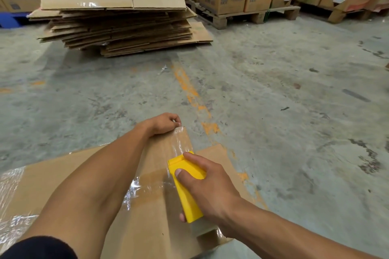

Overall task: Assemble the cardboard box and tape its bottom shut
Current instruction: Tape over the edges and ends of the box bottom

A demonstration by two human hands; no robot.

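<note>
Box (130, 206); flattened cardboard stack (117, 27) beyond

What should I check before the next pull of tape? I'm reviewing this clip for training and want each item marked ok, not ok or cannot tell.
1. Left hand pins the tape end at the far edge of the cardboard box: ok.
2. Right hand has a full grip on the yellow tape dispenser: ok.
3. Clear tape runs straight between both hands: ok.
4. Tape centred on the flap seam: cannot tell.
5. Tape lies flat: not ok, wrinkles show beside the dispenser.
6. Tape left on the roll: cannot tell.
</note>
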